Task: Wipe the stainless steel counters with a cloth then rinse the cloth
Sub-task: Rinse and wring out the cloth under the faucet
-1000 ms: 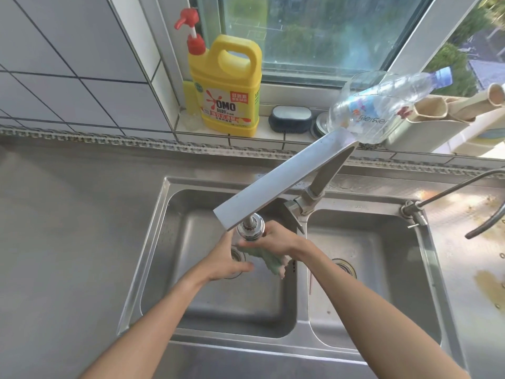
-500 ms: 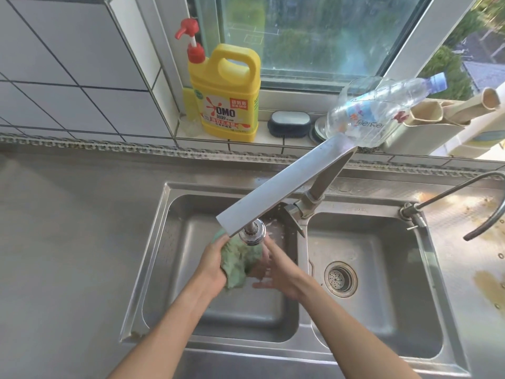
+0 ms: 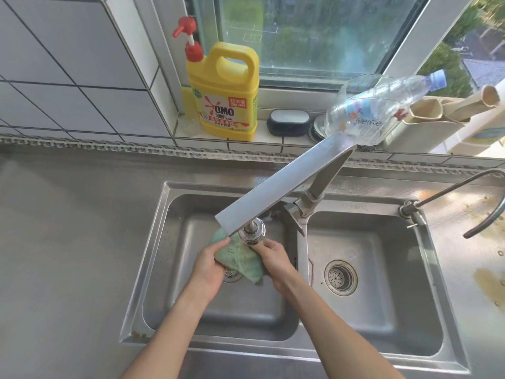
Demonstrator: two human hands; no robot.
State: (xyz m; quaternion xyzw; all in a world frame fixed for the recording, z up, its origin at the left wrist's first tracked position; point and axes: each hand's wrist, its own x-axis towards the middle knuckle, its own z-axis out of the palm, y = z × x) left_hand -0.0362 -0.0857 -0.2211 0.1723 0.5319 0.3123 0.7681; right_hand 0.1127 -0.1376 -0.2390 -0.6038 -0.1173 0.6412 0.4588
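Note:
A green cloth (image 3: 240, 259) hangs spread between both my hands over the left sink basin (image 3: 191, 310), right under the round head of the steel tap (image 3: 276, 190). My left hand (image 3: 209, 265) grips the cloth's left edge. My right hand (image 3: 274, 258) pinches its right edge. The cloth's top corner is hidden behind the tap spout. The stainless steel counter (image 3: 68, 242) stretches to the left of the sink.
A yellow detergent jug (image 3: 226, 97) with a red pump, a dark brush (image 3: 289, 121) and a clear plastic bottle (image 3: 377, 108) sit on the window sill. The right basin (image 3: 382, 310) has a round drain. A thin curved second tap (image 3: 451, 192) stands at right, above a stained counter (image 3: 486, 274).
The cloth went from bunched under my right hand to spread out between both hands below the tap head. My hands moved slightly apart.

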